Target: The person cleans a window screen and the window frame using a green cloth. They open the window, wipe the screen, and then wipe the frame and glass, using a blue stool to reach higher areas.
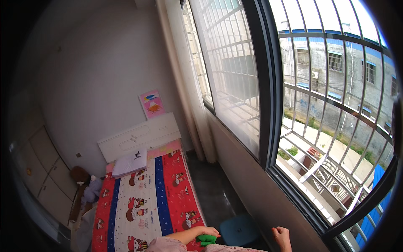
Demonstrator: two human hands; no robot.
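My left hand (208,231), low in the middle of the view, is closed on a green cloth (206,240) that hangs below the fingers, over the edge of the bed. To the right, my right hand (280,234) is raised beside the wall under the window, fingers curled; nothing shows in it. A blue plastic stool (239,230) stands on the floor between the two hands. The window (267,94) has a dark frame, with its right side open onto metal security bars (327,97).
A bed (163,195) with a red, white and blue patterned sheet and a folded lilac pillow (130,162) lies to the left. Curtains (189,94) hang at the window's far end. Stuffed toys (91,189) sit beyond the bed, near a cabinet (47,170).
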